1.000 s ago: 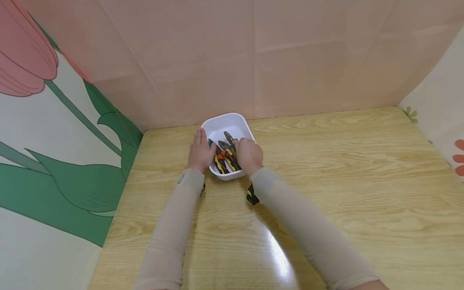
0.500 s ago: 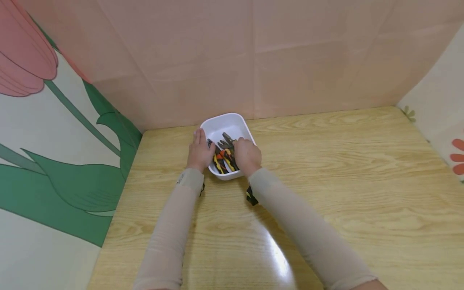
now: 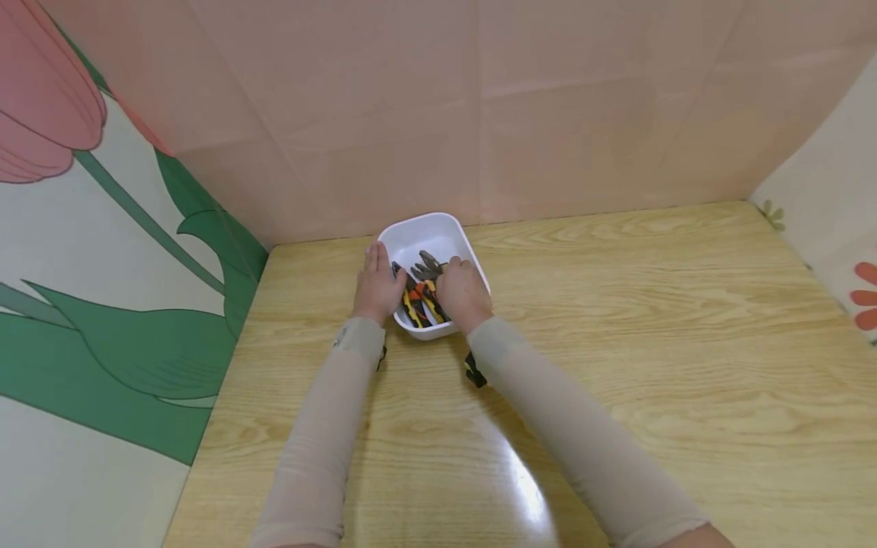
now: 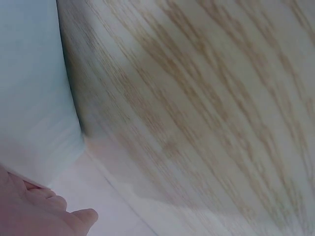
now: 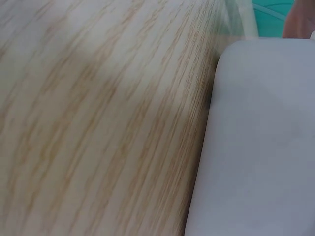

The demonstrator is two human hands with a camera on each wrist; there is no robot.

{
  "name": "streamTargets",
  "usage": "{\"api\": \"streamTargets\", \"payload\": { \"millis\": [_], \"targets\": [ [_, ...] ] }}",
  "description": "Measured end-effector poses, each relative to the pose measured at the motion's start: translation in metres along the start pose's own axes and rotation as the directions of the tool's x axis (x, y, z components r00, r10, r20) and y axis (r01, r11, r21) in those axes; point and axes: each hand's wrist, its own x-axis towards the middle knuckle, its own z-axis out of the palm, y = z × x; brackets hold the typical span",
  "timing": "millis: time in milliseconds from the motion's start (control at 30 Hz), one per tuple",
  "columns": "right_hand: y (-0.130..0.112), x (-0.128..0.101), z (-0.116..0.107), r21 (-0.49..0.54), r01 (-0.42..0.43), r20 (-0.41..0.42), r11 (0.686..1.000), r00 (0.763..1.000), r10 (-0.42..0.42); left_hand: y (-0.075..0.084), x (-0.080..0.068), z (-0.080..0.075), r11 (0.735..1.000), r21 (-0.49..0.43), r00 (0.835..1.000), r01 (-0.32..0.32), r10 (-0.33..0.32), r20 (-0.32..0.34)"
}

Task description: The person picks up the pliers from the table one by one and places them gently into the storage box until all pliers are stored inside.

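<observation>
A white plastic bin [image 3: 438,222] stands near the back of the table. Several pliers lie inside, with black, yellow and orange handles [image 3: 419,299]. My left hand [image 3: 378,288] rests along the bin's left side, fingers straight and thumb over the rim; the left wrist view catches its fingertips [image 4: 84,216] beside the outer wall. Reaching into the bin's right part, my right hand [image 3: 464,293] has curled fingers around a pair of pliers [image 3: 429,262], whose dark metal head points away from me. Its handles are hidden under the hand. The right wrist view shows mainly the bin's outer wall.
The wood-grain table [image 3: 637,342] stretches to the right and toward me. A pink-covered wall [image 3: 384,137] rises right behind the bin. On the left is a wall with painted tulips [image 3: 137,350]. Another painted wall [image 3: 815,205] borders the right side.
My right hand has shifted slightly left inside the bin, bringing the gripped pliers closer to the other ones. My left hand and the bin stay almost where they were.
</observation>
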Motion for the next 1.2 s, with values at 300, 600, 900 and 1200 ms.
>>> {"api": "streamTargets", "payload": {
  "millis": [300,600,900,1200],
  "targets": [
    [-0.0004,-0.0031,-0.0022,0.107,-0.047,-0.011,0.993,0.999,0.049,0.0002,-0.0004,-0.0011,1.0,-0.004,1.0,0.008,-0.008,0.02],
    [-0.0023,-0.0033,-0.0026,0.106,-0.062,-0.003,0.992,0.998,0.063,0.0001,0.0001,-0.0001,1.0,-0.011,1.0,0.014,-0.014,0.018],
    [-0.0024,-0.0037,-0.0027,0.116,-0.061,-0.015,0.991,0.998,0.063,0.0017,-0.0013,-0.0015,1.0,-0.009,1.0,0.005,-0.005,0.01],
    [0.0007,-0.0042,-0.0004,0.14,-0.014,-0.033,0.99,0.999,0.019,0.0018,-0.0026,-0.0016,1.0,0.003,1.0,-0.014,0.014,-0.013]
  ]
}}
